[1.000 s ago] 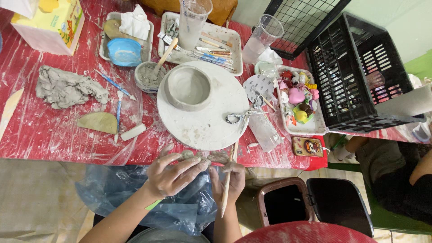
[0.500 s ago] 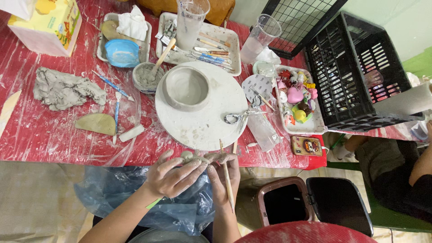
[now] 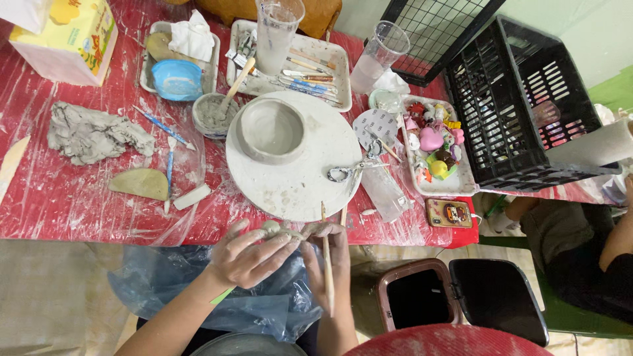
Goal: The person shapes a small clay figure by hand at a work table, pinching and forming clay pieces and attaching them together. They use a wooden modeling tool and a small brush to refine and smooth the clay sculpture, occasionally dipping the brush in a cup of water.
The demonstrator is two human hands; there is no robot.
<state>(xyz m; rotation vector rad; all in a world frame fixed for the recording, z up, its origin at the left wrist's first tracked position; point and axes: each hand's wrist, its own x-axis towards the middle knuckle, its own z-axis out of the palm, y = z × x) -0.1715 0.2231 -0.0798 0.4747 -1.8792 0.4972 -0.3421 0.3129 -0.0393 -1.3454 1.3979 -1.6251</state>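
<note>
I am watching the left hand (image 3: 247, 257) and right hand (image 3: 330, 254) pinching together on a small clay lump (image 3: 275, 229) just below the round turntable (image 3: 290, 191), wooden stick (image 3: 327, 260) in the right pointing at it.

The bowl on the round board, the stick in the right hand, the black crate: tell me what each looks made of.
Bowl: wet grey clay, matte with thick uneven walls, same grey as the lump to its left.
Stick: seems wood, a thin pale tan shaft, held in the right hand.
Crate: likely moulded plastic, slightly glossy black with regular slotted walls.
</note>
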